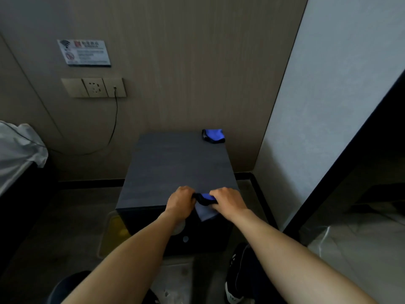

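A dark grey cabinet point(175, 163) stands against the wall. At its front edge my left hand point(180, 200) and my right hand point(228, 199) both grip a small blue and black cloth item point(205, 197), one hand at each end. A pale grey part of it hangs down over the cabinet's front point(206, 213). A second blue and black item point(213, 135), folded, lies at the cabinet's far right corner.
A wall socket point(94, 87) with a black cable point(114, 126) is at the upper left. White bedding point(17, 150) lies at the left edge. A pale wall panel point(317, 106) rises at the right. Dark shoes point(237, 275) stand on the floor.
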`<state>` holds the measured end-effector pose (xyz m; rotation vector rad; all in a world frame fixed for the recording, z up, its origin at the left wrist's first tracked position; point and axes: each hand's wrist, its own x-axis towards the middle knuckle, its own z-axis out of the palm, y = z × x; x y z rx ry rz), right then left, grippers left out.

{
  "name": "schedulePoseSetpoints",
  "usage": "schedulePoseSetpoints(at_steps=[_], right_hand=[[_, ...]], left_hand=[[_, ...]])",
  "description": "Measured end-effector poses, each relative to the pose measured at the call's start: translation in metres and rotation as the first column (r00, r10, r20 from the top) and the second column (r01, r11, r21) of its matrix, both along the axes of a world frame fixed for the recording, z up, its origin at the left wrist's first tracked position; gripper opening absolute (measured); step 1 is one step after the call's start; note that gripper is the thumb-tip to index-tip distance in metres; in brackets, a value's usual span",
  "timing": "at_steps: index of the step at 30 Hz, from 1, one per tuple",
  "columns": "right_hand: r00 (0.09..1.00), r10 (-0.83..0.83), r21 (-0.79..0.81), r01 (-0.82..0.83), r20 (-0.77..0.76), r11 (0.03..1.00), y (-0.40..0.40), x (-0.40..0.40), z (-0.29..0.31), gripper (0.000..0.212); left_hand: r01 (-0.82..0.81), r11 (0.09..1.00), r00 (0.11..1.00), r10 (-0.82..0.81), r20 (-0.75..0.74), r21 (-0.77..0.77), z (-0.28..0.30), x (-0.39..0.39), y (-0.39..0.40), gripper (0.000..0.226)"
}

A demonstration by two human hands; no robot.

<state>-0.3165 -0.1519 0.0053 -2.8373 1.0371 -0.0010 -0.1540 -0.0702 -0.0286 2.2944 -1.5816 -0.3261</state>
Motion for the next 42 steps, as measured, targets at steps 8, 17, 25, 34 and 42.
schedulePoseSetpoints(at_steps=[8,17,25,34,42], right_hand=[[0.977,-0.043,0.050,0.033,0.211,0.998,-0.009,0.003,0.046,0.029],[0.810,-0.398,0.520,0.139,0.429,0.843,-0.014,0.021,0.093,0.048],[0.682,-0.573,0.811,-0.053,0.456,0.583,-0.017,0.043,0.120,0.033],[0.598,-0.650,0.849,-0.103,0.469,0.518,-0.021,0.057,0.141,0.047],[0.456,-0.813,0.926,-0.280,0.361,0.254,-0.031,0.056,0.152,0.036]], left_hand=[[-0.030,0.998,0.969,0.016,-0.246,-0.051,0.050,0.027,-0.008,0.022],[-0.052,0.997,0.746,0.000,-0.666,-0.058,0.099,0.045,0.006,0.020],[-0.272,0.961,0.290,0.137,-0.947,0.056,0.133,0.045,0.014,0.017],[-0.177,0.984,0.520,0.104,-0.848,0.013,0.136,0.049,0.015,0.030],[-0.171,0.985,0.640,0.138,-0.756,0.035,0.111,0.049,0.029,0.034]])
